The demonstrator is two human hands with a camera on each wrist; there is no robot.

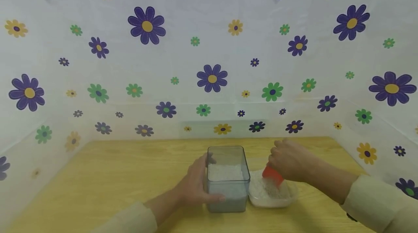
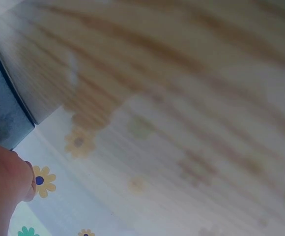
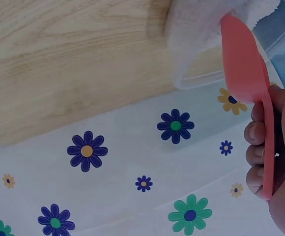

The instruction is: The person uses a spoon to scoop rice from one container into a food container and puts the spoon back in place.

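My left hand holds the left side of a tall, see-through grey container, its thumb across the front and fingers toward the back. Inside lies a white, rice-like fill. Gripped by the handle in my right hand is a red scoop, tipped down into a shallow clear tub. White grains fill much of that tub. In the right wrist view the fingers wrap the handle of the scoop, whose tip meets the white grains. The left wrist view catches just part of the hand and the container's corner.
Both containers stand side by side on a light wooden table, the tub to the right of the tall one. A white sheet printed with flowers hangs behind and along both sides.
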